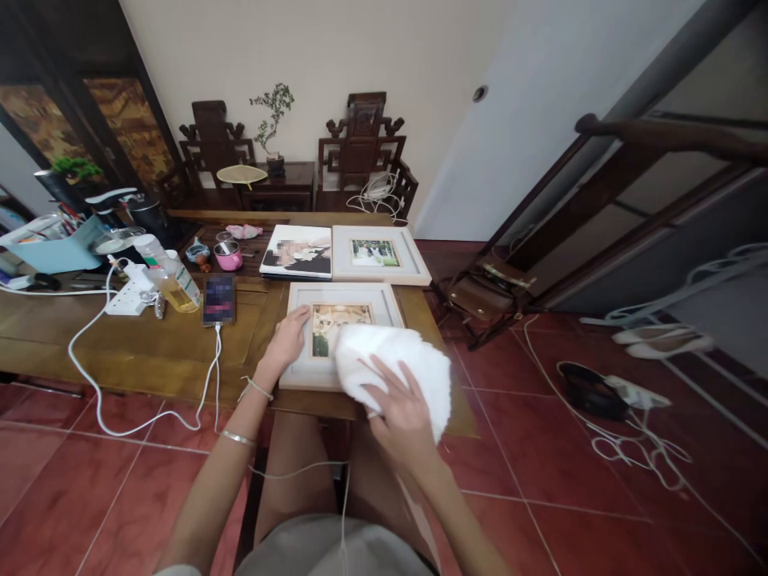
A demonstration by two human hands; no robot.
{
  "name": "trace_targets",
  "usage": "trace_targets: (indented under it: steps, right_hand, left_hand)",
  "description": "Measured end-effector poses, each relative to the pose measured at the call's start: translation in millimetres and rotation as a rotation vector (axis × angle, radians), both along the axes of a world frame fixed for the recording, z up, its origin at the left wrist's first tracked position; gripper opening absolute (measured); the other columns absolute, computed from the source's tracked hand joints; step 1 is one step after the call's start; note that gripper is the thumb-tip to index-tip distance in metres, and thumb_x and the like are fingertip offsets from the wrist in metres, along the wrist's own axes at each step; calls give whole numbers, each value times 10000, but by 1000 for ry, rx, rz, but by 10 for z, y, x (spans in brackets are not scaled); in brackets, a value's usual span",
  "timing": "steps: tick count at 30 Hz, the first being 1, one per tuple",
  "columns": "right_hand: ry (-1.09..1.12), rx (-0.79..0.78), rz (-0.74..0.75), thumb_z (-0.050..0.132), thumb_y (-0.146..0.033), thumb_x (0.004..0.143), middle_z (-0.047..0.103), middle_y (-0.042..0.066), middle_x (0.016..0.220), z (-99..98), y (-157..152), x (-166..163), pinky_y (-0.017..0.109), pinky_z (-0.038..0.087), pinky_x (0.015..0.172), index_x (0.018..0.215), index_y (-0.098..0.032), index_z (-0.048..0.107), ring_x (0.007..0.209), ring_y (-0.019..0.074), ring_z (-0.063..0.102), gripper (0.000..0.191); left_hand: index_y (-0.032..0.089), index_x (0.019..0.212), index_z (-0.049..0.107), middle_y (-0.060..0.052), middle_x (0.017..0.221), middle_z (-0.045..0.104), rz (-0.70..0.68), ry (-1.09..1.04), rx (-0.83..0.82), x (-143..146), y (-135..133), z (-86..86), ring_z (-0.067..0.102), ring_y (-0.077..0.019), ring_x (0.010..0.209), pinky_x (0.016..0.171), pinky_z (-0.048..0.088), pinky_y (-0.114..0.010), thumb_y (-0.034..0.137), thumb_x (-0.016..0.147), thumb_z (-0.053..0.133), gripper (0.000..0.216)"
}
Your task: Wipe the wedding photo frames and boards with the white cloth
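A white-framed photo (pixel 300 336) lies flat at the near edge of a low wooden table (pixel 120 336). My left hand (pixel 286 340) rests on its left border, fingers flat and spread. A white cloth (pixel 402 360) covers the frame's right part, and my right hand (pixel 399 404) presses down on the cloth with fingers spread over it. Behind it lie a second white-framed photo (pixel 381 254) and an unframed print (pixel 297 252).
A phone (pixel 218 299) on a white charging cable, a power strip (pixel 129 298), a bottle of yellow liquid (pixel 174 284), a pink cup (pixel 229 256) and a blue box (pixel 57 250) stand to the left. Carved chairs (pixel 360 152) line the wall. A brown bag (pixel 486 292), shoes and cables lie on the red tiles.
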State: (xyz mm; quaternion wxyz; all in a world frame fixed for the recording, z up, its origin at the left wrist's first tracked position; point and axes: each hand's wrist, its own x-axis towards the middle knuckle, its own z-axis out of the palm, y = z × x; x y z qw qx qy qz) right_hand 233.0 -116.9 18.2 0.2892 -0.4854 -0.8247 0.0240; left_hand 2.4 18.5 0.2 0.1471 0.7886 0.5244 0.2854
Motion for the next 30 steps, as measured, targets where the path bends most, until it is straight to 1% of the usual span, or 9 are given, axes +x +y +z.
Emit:
trace_targets:
  steps: [4,6,8,10,13,16,21,26,30]
  right_hand:
    - [-24,4,-229,452,-111,715,510,144,1333,-43,68,310,539,228,1093,995,-150,647,1287,276,400,344]
    - [-44,-6,-311,457,-131,730,501,155,1338,-18,125,253,557,220,1088,1015,-144,643,1303,293,373,340]
    - [-62,-30,-356,479,-137,730,529,138,1316,18,171,53,574,184,1094,1015,-159,651,1313,309,351,333]
    - [-59,-55,-326,509,-129,711,541,110,1312,44,182,-223,573,142,1107,1007,-181,661,1317,312,340,336]
    - [-16,-56,-152,527,-102,677,507,71,1352,52,124,-588,540,94,1133,1006,-207,666,1336,286,306,372]
    - [40,-37,-1,503,-67,653,478,31,1380,56,24,-714,511,95,1145,992,-227,670,1355,254,275,411]
    - [75,0,74,441,-31,621,510,44,1350,51,-46,-383,503,158,1135,954,-198,658,1336,226,326,431]
    - [26,34,-83,445,-57,659,559,98,1293,-48,44,125,521,198,1110,950,-182,649,1294,248,395,377]
    - [-61,3,-184,443,-114,738,535,151,1304,-52,230,329,496,240,1093,1041,-149,622,1292,256,396,354]
  left_hand:
    - [155,1258,532,-111,1383,474,1,-27,-18,8,5,-42,400,-207,1311,1103,298,-468,-36,771,354,553]
    - [166,1260,530,-106,1384,474,5,-38,-15,12,7,-54,395,-208,1314,1103,293,-476,-45,761,356,569]
    - [159,1260,531,-108,1383,474,13,-36,-13,13,11,-60,395,-209,1313,1102,294,-474,-48,756,352,573]
    - [145,1259,531,-110,1382,476,18,-20,-13,11,18,-59,402,-206,1309,1101,301,-459,-48,753,346,572]
    - [151,1259,531,-101,1376,486,17,-6,-3,2,30,-44,418,-196,1299,1097,318,-431,-51,741,349,585]
    - [164,1268,521,-95,1374,489,1,0,7,-8,34,-25,427,-187,1293,1095,328,-413,-52,732,356,601]
    - [148,1249,539,-104,1367,495,0,12,19,-14,19,-18,428,-186,1293,1097,329,-404,-42,748,356,565]
    - [147,1257,534,-101,1364,500,-7,7,22,-3,-8,-18,422,-185,1298,1103,323,-402,-34,759,358,558]
    - [191,1273,520,-76,1385,478,-13,-5,-1,-4,-6,-35,400,-186,1314,1108,304,-438,-40,758,357,588]
